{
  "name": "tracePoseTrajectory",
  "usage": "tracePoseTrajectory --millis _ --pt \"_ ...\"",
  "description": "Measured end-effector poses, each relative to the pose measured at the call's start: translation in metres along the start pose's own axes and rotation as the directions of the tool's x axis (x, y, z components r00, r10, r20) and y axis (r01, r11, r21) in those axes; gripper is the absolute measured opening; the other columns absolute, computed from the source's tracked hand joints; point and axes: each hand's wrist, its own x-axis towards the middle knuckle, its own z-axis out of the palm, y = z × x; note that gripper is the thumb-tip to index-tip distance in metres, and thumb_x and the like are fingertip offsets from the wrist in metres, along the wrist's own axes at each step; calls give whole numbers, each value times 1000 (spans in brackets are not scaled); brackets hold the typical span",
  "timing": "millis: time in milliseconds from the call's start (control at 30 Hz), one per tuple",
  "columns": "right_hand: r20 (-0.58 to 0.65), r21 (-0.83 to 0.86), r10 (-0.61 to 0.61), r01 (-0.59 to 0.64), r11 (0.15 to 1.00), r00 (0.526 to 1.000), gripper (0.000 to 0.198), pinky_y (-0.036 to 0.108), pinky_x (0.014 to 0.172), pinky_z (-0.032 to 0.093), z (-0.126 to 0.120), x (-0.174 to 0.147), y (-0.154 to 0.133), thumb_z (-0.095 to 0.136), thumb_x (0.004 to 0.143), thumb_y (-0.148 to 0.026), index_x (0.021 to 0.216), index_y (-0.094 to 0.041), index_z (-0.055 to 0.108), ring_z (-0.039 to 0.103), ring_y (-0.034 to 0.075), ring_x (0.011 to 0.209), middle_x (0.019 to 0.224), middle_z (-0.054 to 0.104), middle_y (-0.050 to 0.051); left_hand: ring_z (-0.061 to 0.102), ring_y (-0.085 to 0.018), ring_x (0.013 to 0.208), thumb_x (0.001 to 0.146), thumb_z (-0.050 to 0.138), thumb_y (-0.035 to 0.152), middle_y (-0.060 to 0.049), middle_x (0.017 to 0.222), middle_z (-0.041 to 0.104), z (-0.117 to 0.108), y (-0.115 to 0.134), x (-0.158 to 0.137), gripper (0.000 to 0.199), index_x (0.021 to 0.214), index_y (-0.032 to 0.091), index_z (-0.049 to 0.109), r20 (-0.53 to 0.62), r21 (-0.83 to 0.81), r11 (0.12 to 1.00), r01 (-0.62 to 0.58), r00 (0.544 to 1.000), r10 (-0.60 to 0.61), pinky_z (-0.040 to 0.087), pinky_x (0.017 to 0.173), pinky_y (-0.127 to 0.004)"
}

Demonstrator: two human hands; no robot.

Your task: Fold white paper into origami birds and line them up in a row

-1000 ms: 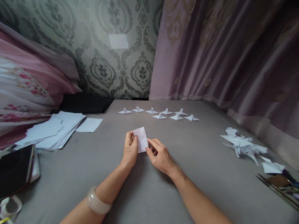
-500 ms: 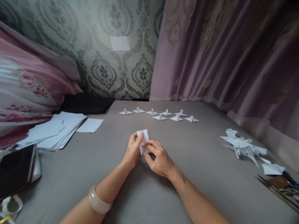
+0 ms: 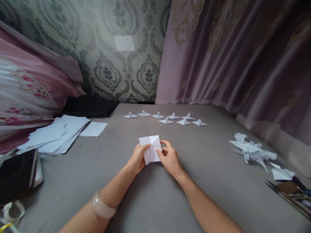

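Note:
A small square of white paper (image 3: 153,149) with crease lines is held up between both hands above the grey table. My left hand (image 3: 139,157) pinches its left side, thumb lying on the front face. The fingers of that hand are hidden behind the sheet. At the right edge, my right hand (image 3: 170,159) grips the paper between thumb and fingers. Farther back, several folded white paper birds (image 3: 166,121) stand in two loose rows.
A stack of white paper (image 3: 64,134) lies at the left, with a single sheet (image 3: 94,129) beside it. A dark phone (image 3: 18,176) is nearer on that side. To the right are a pile of folded paper pieces (image 3: 254,150) and scissors (image 3: 279,192).
The paper was a narrow folded strip and is now opened out into a wider square. My right hand has shifted right, from the paper's front to its right edge.

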Motion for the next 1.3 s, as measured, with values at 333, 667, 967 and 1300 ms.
tracePoseTrajectory --millis 333,667,967,1300 --pt "13 -27 88 -87 996 996 23 22 49 40 -12 6 3 51 80 -28 102 -21 49 51 12 46 57 62 -5 65 -22 60 54 77 19 -12 72 71 -18 11 11 30 81 12 67 -56 244 969 41 998 -28 50 56 -31" --pt "134 -448 -201 241 861 970 21 31 78 45 -12 1 4 47 85 -16 95 -23 63 57 19 89 94 62 6 58 -27 88 70 65 26 -12 95 61 -40 1 14 61 126 13 44 116 899 297 -323 828 548 45 78 -40" --pt "201 -490 -207 281 825 958 41 31 89 44 -24 6 14 41 79 0 104 -20 66 54 18 96 100 57 8 53 -27 103 84 56 33 -10 108 60 -29 -10 -5 20 100 21 58 651 759 -295 -581 698 299 34 91 -41" --pt "291 -435 -148 268 859 945 31 27 82 44 -39 8 2 43 75 0 91 -18 64 56 15 87 98 60 5 55 -24 97 93 41 24 -9 107 62 -12 4 -23 20 95 16 59 667 685 -463 -562 739 90 38 84 -37"
